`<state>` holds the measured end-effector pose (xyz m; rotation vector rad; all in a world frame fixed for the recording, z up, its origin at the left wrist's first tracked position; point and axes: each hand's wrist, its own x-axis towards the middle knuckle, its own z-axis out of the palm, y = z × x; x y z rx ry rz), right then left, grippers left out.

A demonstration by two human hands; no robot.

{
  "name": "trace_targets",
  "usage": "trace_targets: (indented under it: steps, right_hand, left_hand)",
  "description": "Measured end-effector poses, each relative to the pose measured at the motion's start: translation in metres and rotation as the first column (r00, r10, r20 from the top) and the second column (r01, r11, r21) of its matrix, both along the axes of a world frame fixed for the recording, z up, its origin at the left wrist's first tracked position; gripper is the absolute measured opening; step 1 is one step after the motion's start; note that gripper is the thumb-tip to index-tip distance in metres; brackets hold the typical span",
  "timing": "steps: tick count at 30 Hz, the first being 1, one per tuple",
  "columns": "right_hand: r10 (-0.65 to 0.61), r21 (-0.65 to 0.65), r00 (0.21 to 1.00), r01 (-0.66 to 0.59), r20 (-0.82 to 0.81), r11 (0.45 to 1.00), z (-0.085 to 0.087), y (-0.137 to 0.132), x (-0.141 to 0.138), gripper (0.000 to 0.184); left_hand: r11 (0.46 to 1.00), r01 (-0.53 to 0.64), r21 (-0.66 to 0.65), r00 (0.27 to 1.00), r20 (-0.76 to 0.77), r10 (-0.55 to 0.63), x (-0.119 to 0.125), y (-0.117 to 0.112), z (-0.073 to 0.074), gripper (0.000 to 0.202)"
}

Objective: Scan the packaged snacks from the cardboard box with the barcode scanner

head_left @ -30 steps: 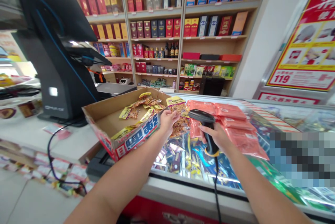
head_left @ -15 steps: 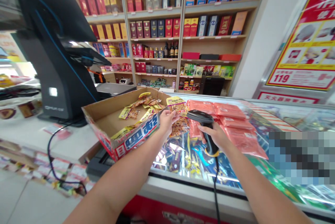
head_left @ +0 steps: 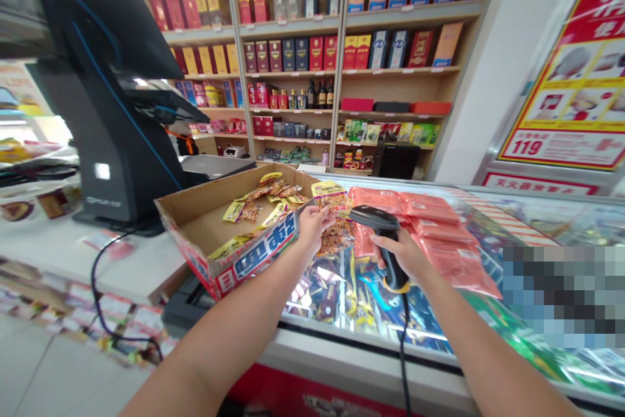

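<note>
My right hand (head_left: pixel 401 249) is wrapped around the handle of a black barcode scanner (head_left: pixel 375 216), its head pointing left. Just left of it, my left hand (head_left: pixel 313 222) pinches a yellow-topped snack packet (head_left: pixel 330 190) with a clear front. More reddish-brown snack packets (head_left: pixel 336 235) lie on the glass below and behind those fingers. Beside my left forearm stands an open cardboard box (head_left: pixel 183 209) with several similar packets inside. Stacked orange-pink packages (head_left: pixel 432 209) lie beyond and to the right of the scanner.
A black point-of-sale terminal (head_left: pixel 114 124) stands at left on a white counter (head_left: pixel 141 264). The glass-topped case (head_left: pixel 312 319) runs across in front, with colourful packets under the glass. The scanner's cable (head_left: pixel 403 352) hangs over its front edge. Shelves (head_left: pixel 288 23) of boxes and bottles fill the back.
The whole view has shifted very slightly. Both hands, the scanner and the snack packet keep their places relative to each other.
</note>
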<state>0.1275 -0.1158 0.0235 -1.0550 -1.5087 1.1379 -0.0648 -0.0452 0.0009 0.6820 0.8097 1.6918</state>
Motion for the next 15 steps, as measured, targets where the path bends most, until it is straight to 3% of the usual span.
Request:
trace_targets:
  steps: [10,15]
  right_hand:
    - [0.011,-0.004,1.0,-0.011,-0.012,1.0,-0.0038,0.002,0.0001,0.027]
    - [-0.027,0.016,0.999,0.028,-0.032,0.999,-0.0053,0.0044,0.0017,0.03]
  left_hand:
    - [1.0,0.026,0.004,1.0,-0.014,-0.026,-0.0003,-0.002,0.0022,0.034]
    - [1.0,-0.019,-0.003,0.996,-0.085,0.019,-0.0012,0.0,0.001,0.038]
